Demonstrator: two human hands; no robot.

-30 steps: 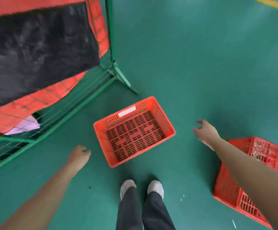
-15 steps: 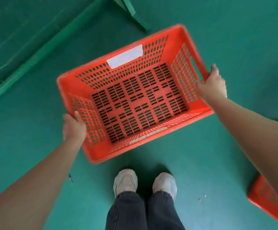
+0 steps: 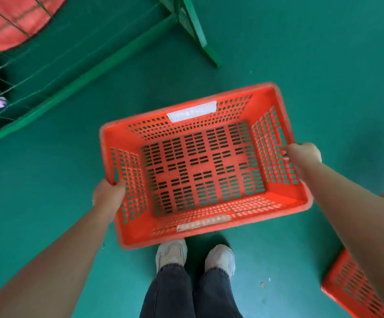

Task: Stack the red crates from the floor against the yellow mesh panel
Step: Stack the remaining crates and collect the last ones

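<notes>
We record both of our bare forearms extended forward and downward, spread apart, each entering from a lower corner of the view. Our left hand [image 3: 108, 195] is closed over the rim of one short wall of the red perforated plastic crate [image 3: 200, 166], knuckles outward, fingers wrapped at the handle slot. Our right hand [image 3: 303, 154] grips the opposite short wall, its fingertips curled over the rim to the inner side. Both wrists are straight and in line with the forearms. Below, our legs in dark denim trousers [image 3: 191, 292] stand together, feet in pale trainers [image 3: 171, 254] pointing forward.
</notes>
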